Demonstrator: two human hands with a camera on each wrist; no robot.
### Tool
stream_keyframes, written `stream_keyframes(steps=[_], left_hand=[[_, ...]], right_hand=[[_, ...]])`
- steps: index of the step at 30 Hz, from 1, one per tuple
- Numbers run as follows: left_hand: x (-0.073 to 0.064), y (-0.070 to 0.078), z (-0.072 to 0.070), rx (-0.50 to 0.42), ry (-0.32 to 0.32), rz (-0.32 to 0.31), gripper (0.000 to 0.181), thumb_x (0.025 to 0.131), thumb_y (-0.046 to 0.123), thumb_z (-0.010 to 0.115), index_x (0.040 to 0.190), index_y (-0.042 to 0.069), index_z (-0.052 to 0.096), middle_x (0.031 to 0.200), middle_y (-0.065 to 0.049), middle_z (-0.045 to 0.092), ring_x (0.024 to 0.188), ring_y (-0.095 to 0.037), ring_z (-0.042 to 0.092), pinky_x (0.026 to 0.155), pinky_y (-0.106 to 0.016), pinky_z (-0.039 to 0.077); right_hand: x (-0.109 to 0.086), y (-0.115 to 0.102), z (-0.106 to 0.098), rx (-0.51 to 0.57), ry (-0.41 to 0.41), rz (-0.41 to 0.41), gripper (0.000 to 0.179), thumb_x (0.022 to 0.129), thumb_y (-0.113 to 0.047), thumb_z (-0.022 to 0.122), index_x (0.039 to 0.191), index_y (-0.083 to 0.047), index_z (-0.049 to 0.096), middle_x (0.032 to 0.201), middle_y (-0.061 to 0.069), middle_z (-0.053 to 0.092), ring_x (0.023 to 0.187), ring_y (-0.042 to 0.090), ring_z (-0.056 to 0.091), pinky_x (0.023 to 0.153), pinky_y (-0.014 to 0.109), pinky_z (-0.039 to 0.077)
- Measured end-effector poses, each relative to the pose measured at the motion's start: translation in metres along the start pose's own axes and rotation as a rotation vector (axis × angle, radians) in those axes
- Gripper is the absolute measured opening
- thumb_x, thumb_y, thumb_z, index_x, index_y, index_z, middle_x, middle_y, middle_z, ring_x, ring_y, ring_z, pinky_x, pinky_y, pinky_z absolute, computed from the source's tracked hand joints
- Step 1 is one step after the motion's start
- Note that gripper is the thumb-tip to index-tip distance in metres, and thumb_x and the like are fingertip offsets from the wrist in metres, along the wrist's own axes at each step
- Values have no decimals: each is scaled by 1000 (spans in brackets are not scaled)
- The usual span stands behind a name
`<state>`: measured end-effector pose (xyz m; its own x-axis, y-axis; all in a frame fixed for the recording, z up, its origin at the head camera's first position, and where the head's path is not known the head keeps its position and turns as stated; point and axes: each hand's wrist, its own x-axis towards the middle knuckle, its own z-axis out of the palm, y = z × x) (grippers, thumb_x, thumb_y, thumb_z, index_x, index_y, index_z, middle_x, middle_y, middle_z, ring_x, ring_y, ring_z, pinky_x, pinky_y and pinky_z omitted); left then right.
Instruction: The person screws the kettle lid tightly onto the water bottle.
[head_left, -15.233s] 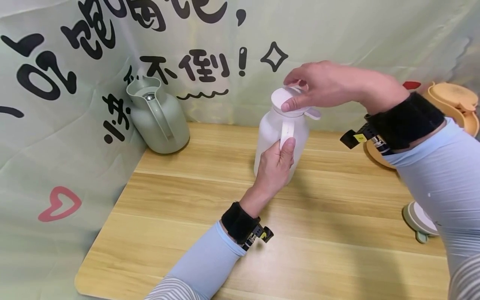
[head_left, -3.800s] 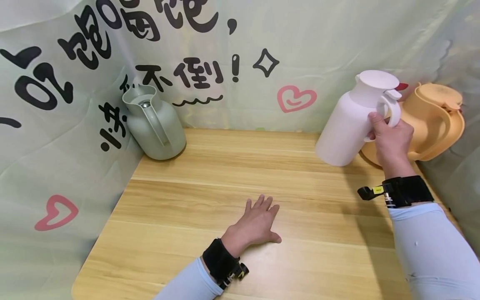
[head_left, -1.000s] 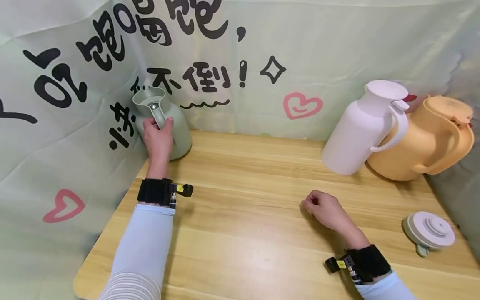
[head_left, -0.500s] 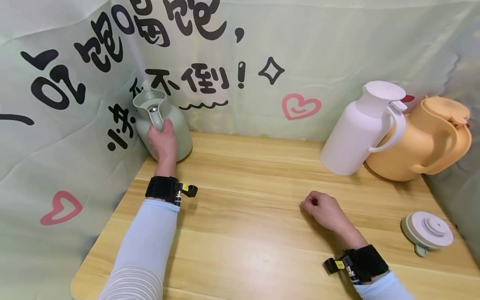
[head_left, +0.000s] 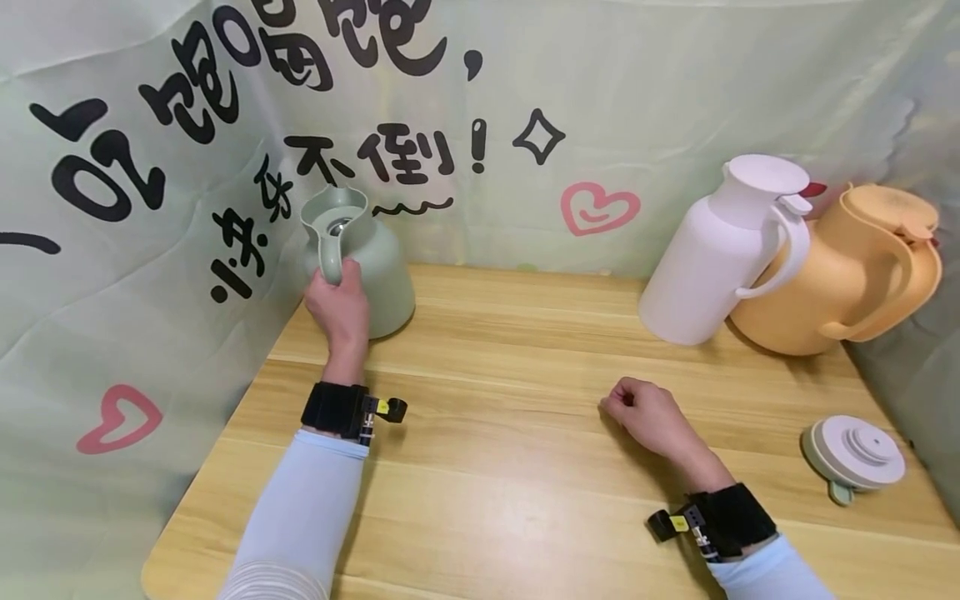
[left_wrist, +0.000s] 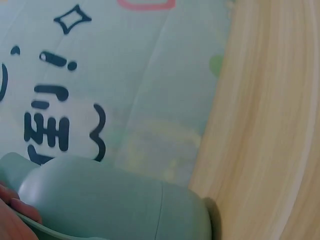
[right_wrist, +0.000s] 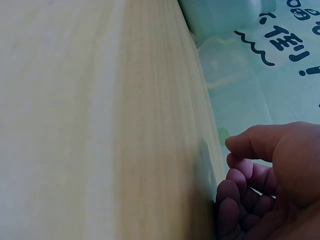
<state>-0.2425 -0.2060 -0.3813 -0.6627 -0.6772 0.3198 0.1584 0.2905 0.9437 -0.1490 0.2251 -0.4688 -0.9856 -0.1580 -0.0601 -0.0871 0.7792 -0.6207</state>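
At the back left of the table, my left hand [head_left: 339, 308] grips the handle of a sage-green thermos jug [head_left: 384, 279]. The jug's top is uncovered, and a shiny metal part shows inside its mouth. It looks upright; whether its base is off the table I cannot tell. In the left wrist view the fingertips lie at the handle beside the jug's body [left_wrist: 110, 195]. My right hand [head_left: 651, 417] rests on the table right of the middle, fingers loosely curled, with nothing in it, as the right wrist view also shows.
A white thermos jug [head_left: 686, 271] stands at the back right, with an orange jug [head_left: 810, 292] close behind it. A round white-and-green lid [head_left: 855, 454] lies near the right edge of the wooden table [head_left: 480, 467]. A printed cloth [head_left: 495, 225] hangs along the back and sides.
Fifteen seconds ago both hands were on the white jug, which now stands at the right. In the last half second the left hand has brought the green jug rightward and nearer. The right hand stayed still.
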Motion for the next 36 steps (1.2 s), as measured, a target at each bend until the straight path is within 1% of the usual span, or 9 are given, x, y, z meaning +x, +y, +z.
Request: stream_keyframes(steps=[4, 7, 11, 14, 16, 19, 22, 30, 36], left_hand=[[-16, 5, 1, -40, -47, 22, 39, 93, 27, 62, 63, 19, 39, 55, 9, 29, 56, -14, 30, 59, -30, 27], [-28, 11, 2, -54, -83, 17, 35, 92, 24, 63, 64, 18, 42, 58, 6, 33, 61, -16, 36, 63, -30, 31], [-45, 19, 5, -92, -155, 4, 24, 92, 22, 65, 71, 15, 56, 67, 0, 50, 74, -19, 50, 74, -31, 41], [-58, 26, 8, -118, -223, 10, 22, 92, 21, 66, 73, 12, 61, 71, -2, 56, 80, -19, 55, 77, -32, 45], [-66, 29, 11, -124, -254, 18, 25, 92, 21, 66, 70, 12, 58, 67, 0, 54, 76, -18, 54, 73, -31, 45], [-76, 34, 14, -131, -292, 21, 32, 92, 21, 65, 64, 15, 49, 58, 5, 39, 66, -16, 46, 63, -30, 39], [-86, 37, 16, -138, -323, 26, 36, 92, 19, 65, 63, 18, 44, 55, 11, 31, 61, -16, 40, 59, -29, 34], [-113, 47, 23, -157, -424, 35, 36, 91, 17, 65, 63, 16, 43, 59, 7, 31, 62, -18, 38, 58, -29, 30], [-130, 55, 27, -169, -485, 39, 34, 90, 18, 66, 62, 16, 45, 60, 5, 35, 65, -18, 44, 59, -29, 35]], right_hand=[[0, 0, 1, 4, -1, 0, 18, 103, -26, 68, 93, -10, 66, 74, 0, 56, 69, 16, 50, 64, 29, 38], [0, 0, 1, 7, -1, 2, 18, 103, -26, 68, 93, -11, 66, 75, 0, 56, 69, 16, 50, 64, 29, 39], [0, 0, 1, 8, 1, -1, 18, 103, -26, 67, 93, -11, 66, 74, 0, 56, 68, 16, 50, 63, 28, 39], [0, 0, 1, 5, 4, -2, 18, 103, -26, 67, 93, -11, 66, 74, -1, 57, 67, 16, 51, 63, 28, 39], [0, 0, 1, 6, 7, -1, 18, 103, -26, 67, 93, -11, 66, 74, 0, 56, 68, 16, 50, 64, 28, 39], [0, 0, 1, 8, 12, -2, 18, 103, -26, 68, 93, -11, 66, 74, 0, 56, 69, 16, 50, 64, 29, 39], [-1, 0, 2, 12, 17, -1, 18, 103, -26, 68, 93, -11, 66, 74, 0, 56, 68, 16, 50, 64, 29, 39], [-1, 1, 2, 0, 32, -1, 17, 101, -26, 68, 92, -12, 66, 75, -1, 57, 69, 15, 50, 64, 28, 39], [-2, 1, 2, 7, 32, 5, 17, 102, -26, 68, 93, -11, 66, 75, 0, 56, 69, 15, 50, 64, 28, 39]])
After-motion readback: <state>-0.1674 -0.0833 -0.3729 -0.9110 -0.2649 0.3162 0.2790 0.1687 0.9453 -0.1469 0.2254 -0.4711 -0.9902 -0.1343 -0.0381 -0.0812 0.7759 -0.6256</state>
